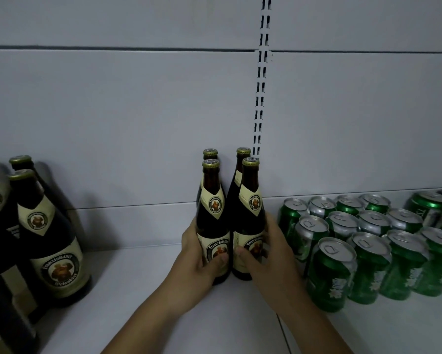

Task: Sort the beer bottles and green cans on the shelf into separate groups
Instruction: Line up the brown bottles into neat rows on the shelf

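Note:
Several dark brown beer bottles with cream labels and gold caps stand upright in a tight cluster at the middle of the white shelf [143, 290]. My left hand [202, 261] grips the front left bottle [212, 213] low on its body, thumb across the label. My right hand [268, 254] grips the front right bottle [250, 210] the same way. Two more bottles stand just behind them. Several green cans [332, 274] with silver tops stand grouped to the right, close to my right hand. Another group of beer bottles [53, 241] stands at the far left.
The grey back panel [138, 111] rises behind everything, with a slotted upright [260, 93] above the middle bottles. A stretch of bare shelf lies between the left bottle group and the middle cluster. A seam between shelf boards [282, 328] runs under my right forearm.

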`<state>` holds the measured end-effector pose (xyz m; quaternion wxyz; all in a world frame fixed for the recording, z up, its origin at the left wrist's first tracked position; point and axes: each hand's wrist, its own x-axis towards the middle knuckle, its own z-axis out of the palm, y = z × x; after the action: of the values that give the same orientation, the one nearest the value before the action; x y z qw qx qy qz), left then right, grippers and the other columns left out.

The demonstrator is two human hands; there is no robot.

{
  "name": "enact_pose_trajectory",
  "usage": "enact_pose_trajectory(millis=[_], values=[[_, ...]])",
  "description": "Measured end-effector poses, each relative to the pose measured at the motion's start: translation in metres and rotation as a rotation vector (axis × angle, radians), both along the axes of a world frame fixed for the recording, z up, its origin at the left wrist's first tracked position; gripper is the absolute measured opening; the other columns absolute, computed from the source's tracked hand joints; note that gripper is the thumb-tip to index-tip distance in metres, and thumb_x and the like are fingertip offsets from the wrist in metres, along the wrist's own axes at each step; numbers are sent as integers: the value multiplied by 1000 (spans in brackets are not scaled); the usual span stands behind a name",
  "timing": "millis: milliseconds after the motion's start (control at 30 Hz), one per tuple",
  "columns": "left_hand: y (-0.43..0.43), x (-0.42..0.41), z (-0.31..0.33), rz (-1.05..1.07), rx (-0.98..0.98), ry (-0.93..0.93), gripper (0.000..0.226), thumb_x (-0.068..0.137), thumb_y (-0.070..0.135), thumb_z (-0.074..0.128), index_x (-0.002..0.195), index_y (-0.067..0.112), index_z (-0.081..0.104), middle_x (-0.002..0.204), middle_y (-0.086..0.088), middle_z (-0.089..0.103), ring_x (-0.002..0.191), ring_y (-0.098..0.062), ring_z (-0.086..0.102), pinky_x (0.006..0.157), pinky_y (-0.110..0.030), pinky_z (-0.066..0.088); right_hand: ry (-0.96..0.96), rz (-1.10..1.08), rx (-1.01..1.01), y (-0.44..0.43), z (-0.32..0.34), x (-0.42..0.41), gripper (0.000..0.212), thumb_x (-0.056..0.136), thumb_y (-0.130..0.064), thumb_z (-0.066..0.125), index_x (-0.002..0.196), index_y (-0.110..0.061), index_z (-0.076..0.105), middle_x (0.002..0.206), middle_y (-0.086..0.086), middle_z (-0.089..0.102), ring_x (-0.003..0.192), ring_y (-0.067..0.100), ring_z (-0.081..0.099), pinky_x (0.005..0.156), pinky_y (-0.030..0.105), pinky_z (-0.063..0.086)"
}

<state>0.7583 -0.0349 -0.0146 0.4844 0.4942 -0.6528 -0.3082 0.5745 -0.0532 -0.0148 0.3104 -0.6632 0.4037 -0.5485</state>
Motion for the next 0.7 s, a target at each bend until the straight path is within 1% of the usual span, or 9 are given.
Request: enact_pose_trajectory(millis=[133, 200, 267, 333, 400, 433, 533, 600, 700], values=[[1, -2, 5, 26, -4, -39, 86, 93, 12, 70, 141, 64, 22, 151, 18, 33, 141, 8, 34, 114, -19, 39, -10, 15, -3, 1, 3, 0, 73, 87, -8, 76, 146, -37, 44, 137, -17, 60, 129, 5, 57, 102, 43, 54], [4, -1, 10, 37, 1, -72, 91, 89, 24, 76, 150, 56, 16, 152, 21, 30, 141, 10, 30, 116, -19, 35, -18, 16, 9, 6, 4, 0, 79, 86, -8, 78, 148, -38, 40, 145, -18, 54, 134, 3, 52, 108, 44, 51], [17, 1, 21, 93, 37, -126, 110, 84, 41, 80, 158, 42, -1, 155, 28, 16, 140, 15, 18, 113, -10, 23, 16, -93, 21, 16, 9, 1, 91, 83, -20, 83, 151, -45, 27, 155, -19, 35, 142, -1, 34, 117, 44, 40], [38, 10, 34, 196, 16, -195, 118, 79, 62, 74, 161, 35, -5, 157, 31, 8, 143, 15, 8, 112, -7, 14, 137, -254, -114, 32, 22, 3, 88, 84, -31, 82, 154, -34, 30, 154, -13, 32, 143, 4, 29, 117, 40, 35], [64, 26, 44, 310, -79, -270, 109, 77, 74, 62, 161, 38, 3, 159, 33, 9, 146, 15, 7, 112, -4, 12, 205, -258, -370, 50, 42, 16, 68, 89, -35, 75, 148, -19, 44, 144, -4, 44, 138, 14, 41, 113, 30, 36], [78, 36, 48, 368, -124, -292, 101, 79, 73, 59, 160, 42, 7, 159, 34, 12, 147, 15, 9, 113, -6, 15, 212, -213, -440, 58, 52, 29, 61, 89, -37, 71, 143, -18, 49, 138, -6, 47, 134, 13, 45, 111, 25, 36], [117, 68, 58, 496, -241, -301, 74, 89, 62, 61, 153, 45, 27, 151, 30, 33, 143, 5, 31, 114, -26, 38, 215, 55, -490, 70, 70, 82, 45, 91, -39, 63, 134, -26, 56, 131, -15, 53, 129, -2, 47, 107, 10, 33], [139, 88, 64, 568, -320, -331, 58, 93, 49, 65, 145, 39, 42, 137, 28, 46, 132, 1, 47, 101, -24, 47, 216, 240, -412, 67, 71, 122, 43, 91, -35, 68, 132, -28, 58, 128, -19, 56, 126, -2, 51, 104, 9, 36], [166, 113, 69, 714, -407, -402, 46, 93, 33, 68, 136, 29, 53, 125, 22, 53, 119, -4, 56, 92, -16, 46, 226, 393, -241, 48, 65, 179, 50, 91, -33, 74, 138, -28, 55, 129, -18, 56, 124, -3, 52, 105, 17, 43]])
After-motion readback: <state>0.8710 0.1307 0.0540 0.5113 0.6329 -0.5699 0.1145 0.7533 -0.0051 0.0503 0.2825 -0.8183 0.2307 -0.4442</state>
